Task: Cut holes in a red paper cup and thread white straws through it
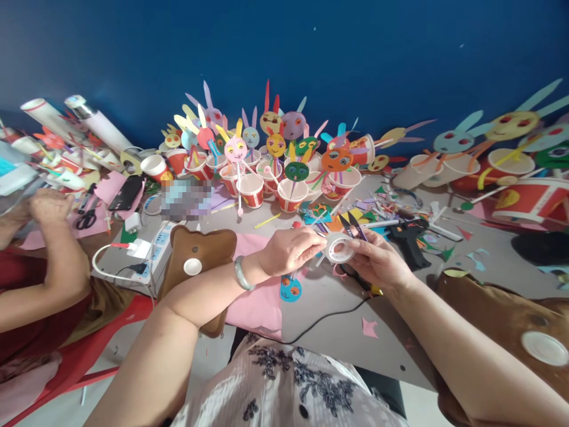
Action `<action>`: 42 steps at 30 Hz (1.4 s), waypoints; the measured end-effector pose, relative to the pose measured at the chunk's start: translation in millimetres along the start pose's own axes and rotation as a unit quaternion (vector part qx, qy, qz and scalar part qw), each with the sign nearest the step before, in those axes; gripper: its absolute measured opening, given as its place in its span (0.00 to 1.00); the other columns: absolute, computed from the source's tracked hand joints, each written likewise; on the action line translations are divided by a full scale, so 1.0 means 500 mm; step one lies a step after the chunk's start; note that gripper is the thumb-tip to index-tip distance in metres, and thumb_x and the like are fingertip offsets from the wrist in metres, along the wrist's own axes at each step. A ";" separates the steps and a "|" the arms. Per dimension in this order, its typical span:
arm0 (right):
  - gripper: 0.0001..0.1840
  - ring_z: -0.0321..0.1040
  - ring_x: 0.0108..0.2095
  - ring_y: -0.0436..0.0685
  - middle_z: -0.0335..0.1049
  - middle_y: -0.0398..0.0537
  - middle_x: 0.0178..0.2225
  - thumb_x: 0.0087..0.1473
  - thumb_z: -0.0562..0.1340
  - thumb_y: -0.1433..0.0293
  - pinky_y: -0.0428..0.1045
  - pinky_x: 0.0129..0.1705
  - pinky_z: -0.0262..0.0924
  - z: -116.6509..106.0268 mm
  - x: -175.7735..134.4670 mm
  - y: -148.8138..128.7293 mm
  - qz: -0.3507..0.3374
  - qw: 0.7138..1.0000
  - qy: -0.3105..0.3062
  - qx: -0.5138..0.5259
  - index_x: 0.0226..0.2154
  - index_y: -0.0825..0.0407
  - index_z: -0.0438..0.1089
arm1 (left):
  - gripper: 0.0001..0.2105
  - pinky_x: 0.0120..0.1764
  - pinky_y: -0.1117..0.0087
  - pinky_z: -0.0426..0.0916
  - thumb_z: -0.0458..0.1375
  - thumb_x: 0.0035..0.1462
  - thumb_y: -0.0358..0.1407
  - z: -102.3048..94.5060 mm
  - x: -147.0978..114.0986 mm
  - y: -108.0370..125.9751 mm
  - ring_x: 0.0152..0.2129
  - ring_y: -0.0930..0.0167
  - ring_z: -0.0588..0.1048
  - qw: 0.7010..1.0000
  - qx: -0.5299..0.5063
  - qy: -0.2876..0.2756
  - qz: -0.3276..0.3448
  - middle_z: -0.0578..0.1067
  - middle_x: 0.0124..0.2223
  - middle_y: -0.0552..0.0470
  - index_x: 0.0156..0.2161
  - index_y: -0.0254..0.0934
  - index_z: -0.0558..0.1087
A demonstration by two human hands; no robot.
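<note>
Right hand (377,258) has its grip snug around a white tape roll (331,250), held above the worktop (338,338). Left hand (291,252) is curled right beside it, can't tell if its grip's pinching anything.

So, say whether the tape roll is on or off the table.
Off: the right hand holds the tape roll up by its edge.

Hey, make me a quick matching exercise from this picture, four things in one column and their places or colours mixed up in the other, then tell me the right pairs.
Things:
1. tape roll
2. bracelet
3. glue gun
4. wall

Places or colours:
A. black
B. in the right hand
C. blue
D. around the wrist of the left hand

Right pairs: 1-B, 2-D, 3-A, 4-C.
</note>
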State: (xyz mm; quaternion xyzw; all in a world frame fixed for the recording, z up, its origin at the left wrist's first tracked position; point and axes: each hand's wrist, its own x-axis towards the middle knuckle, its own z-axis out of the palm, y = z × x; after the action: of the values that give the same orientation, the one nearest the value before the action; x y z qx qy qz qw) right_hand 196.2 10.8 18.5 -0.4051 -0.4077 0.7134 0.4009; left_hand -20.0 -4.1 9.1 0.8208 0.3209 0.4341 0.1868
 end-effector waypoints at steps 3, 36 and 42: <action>0.19 0.64 0.19 0.51 0.71 0.42 0.22 0.35 0.78 0.56 0.47 0.16 0.58 0.004 0.001 0.004 0.014 1.000 -0.017 0.013 0.26 0.46 0.73 | 0.10 0.41 0.68 0.76 0.51 0.69 0.37 -0.006 0.003 0.009 0.35 0.70 0.80 1.000 -0.005 0.011 -0.005 0.80 0.36 0.47 0.39 0.38 0.73; 0.12 0.52 0.23 0.52 0.59 0.40 0.19 0.42 0.67 0.75 0.52 0.31 0.50 -0.318 -0.087 -0.138 -0.012 0.673 0.399 -0.622 0.24 0.48 0.62 | 0.07 0.42 0.66 0.70 0.54 0.63 0.34 -0.012 0.014 -0.050 0.39 0.63 0.79 0.928 0.243 -0.132 -0.251 0.79 0.43 0.43 0.41 0.35 0.74; 0.08 0.52 0.28 0.55 0.64 0.46 0.26 0.44 0.64 0.72 0.52 0.34 0.50 -0.379 -0.125 -0.102 0.035 0.625 0.435 -0.647 0.27 0.48 0.62 | 0.13 0.37 0.64 0.69 0.63 0.55 0.44 0.003 0.007 -0.035 0.36 0.59 0.79 0.903 0.267 -0.207 -0.265 0.80 0.37 0.42 0.36 0.34 0.75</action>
State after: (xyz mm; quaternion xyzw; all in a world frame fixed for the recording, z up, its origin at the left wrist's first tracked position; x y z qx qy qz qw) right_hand 401.9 20.7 16.1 -0.8376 -0.5275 0.0200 0.1410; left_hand -23.5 10.9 0.1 0.7961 0.5845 0.0863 0.1307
